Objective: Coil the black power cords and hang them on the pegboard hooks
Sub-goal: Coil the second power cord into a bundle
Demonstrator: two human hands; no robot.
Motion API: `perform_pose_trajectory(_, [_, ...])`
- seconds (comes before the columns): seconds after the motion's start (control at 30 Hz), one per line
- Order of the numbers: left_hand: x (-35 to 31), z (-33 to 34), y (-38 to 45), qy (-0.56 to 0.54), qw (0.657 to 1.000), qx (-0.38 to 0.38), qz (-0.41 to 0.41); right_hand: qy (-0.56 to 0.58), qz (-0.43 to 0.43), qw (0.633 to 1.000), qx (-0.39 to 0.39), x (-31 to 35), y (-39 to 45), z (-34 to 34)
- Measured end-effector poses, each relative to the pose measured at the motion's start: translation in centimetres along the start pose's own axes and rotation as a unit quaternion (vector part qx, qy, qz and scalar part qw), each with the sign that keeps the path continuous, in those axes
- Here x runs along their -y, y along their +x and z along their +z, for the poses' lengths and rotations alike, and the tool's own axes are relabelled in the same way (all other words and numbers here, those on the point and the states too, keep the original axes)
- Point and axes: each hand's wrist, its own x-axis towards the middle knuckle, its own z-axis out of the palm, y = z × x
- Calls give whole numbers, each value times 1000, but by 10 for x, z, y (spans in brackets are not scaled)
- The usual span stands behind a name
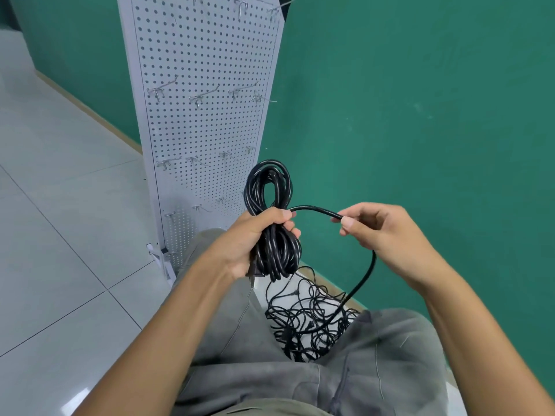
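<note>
Firmly, the left hand [255,238] is wrapped around the waist of a coiled black power cord [271,217], fingers curled over the front of the bundle and the thumb laid across its top. Loops of the coil stand up above that fist and more loops hang below it, where a plug end pokes out under the heel of the palm. From the thumb a single free strand of the same cord arcs across to the right hand [381,232], which pinches it between thumb and forefinger, the other fingers loosely curled behind. Past that pinch the strand drops below the right wrist and runs down into a tangled heap of black cords [309,322] lying on the floor beneath both hands, between the person's grey-trousered knees [390,355]. Beyond the left hand stands a white pegboard [204,94], leaning against a green wall [420,100], with rows of bare metal hooks [201,97] above the top loop of the coil. Pale floor tiles [60,205] spread out to the left of the left forearm.
</note>
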Motion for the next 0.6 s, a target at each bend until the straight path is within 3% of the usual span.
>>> perform_pose_trajectory(0.13, [0,5,-6,20,997,68,8,19,50,997,63,0,12,-16])
perform_pose_trajectory(0.23, [2,9,-9,28,997,75,0,-3,52,995,86,3,17,-26])
perform_pose_trajectory(0.6, [11,15,0,132,991,9,-10,-154,-112,979,67,89,-6,-18])
